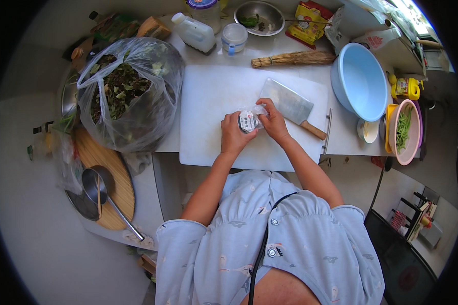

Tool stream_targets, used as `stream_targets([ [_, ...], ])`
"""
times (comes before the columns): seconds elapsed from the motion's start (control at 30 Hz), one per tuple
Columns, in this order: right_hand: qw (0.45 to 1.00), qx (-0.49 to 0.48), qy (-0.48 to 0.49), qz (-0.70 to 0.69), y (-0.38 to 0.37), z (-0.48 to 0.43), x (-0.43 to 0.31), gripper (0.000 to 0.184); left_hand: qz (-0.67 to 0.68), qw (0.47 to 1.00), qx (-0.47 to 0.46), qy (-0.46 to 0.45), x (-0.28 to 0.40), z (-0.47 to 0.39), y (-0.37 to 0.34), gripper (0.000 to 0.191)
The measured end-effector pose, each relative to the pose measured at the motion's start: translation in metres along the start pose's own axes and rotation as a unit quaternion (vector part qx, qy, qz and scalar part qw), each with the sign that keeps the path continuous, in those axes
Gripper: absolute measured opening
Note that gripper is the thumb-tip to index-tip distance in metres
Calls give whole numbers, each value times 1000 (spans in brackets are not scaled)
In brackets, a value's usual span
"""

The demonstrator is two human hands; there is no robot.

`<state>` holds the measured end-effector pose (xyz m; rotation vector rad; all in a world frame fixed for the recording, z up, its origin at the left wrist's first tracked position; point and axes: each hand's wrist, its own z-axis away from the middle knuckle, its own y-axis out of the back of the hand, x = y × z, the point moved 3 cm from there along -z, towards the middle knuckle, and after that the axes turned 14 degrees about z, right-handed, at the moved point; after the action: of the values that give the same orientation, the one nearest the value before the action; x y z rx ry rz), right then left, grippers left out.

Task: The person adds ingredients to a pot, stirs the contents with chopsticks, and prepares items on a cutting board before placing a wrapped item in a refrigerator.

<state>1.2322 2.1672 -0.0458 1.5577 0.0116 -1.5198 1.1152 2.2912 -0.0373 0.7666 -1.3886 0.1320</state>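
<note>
Above a white cutting board (206, 91) my left hand (233, 135) grips a small round container (247, 121) whose pale lid bears writing. Clear plastic wrap (260, 110) sits around the container's right side, and the fingers of my right hand (273, 120) pinch it. Just right of my hands, a cleaver (288, 100) lies flat on the board, its wooden handle pointing towards the lower right. What the container holds cannot be seen.
A clear bag of leafy greens (126, 91) stands left of the board. Behind it lie a straw brush (294, 59) and a metal bowl (259, 19). To the right are a blue basin (360, 82) and a pink basin of green beans (406, 131). A ladle (99, 181) rests far left.
</note>
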Motion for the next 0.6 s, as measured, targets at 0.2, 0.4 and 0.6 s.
stream_targets([
  [0.2,981,14,-72,-181,18,6,24,27,260,941,-141,164,-21,-5,27,75],
  [0.4,990,107,-82,-30,28,9,37,22,437,848,-193,230,-16,0,35,74],
  [0.6,985,-76,-139,70,32,20,52,21,369,893,-166,196,-26,-11,34,75],
])
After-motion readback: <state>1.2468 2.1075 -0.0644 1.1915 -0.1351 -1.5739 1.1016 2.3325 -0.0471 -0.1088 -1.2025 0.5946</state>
